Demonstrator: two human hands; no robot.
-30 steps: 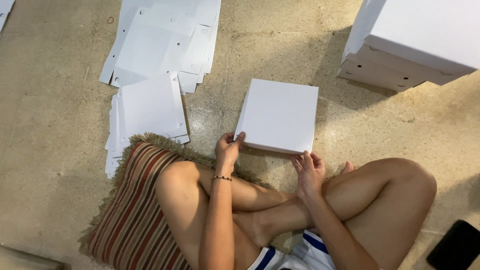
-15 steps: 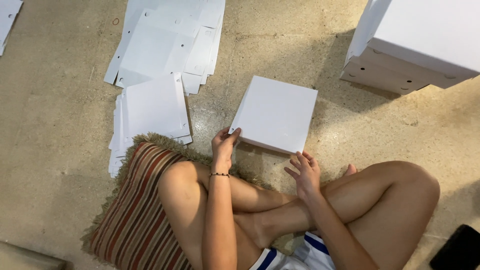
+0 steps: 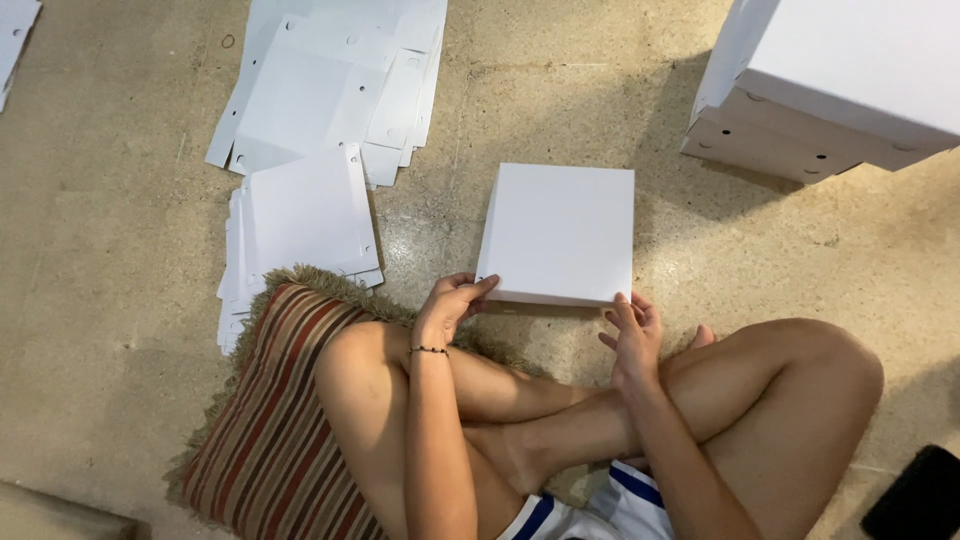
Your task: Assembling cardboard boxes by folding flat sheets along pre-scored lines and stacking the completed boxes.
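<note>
Floor (image 3: pixel 120 200): speckled beige stone or terrazzo, smooth, with faint seam lines and a soft sheen near the middle. Light even, from above; soft shadows fall to the left of raised items.

Upper left: loose heap of flat white card sheets (image 3: pixel 330 80) with small punched holes, overlapping. Just below it, a second, neater stack of white sheets (image 3: pixel 300 215), edges fanned out on the left side.

Upper right corner: pile of large white boxes (image 3: pixel 830 90), brown undersides with holes showing, casting a shadow leftward.

Lower left: striped fringed cushion (image 3: pixel 270 430), red, brown and cream, lying on the floor.

Lower right corner: dark flat object (image 3: pixel 920 500), partly cut off.
</note>
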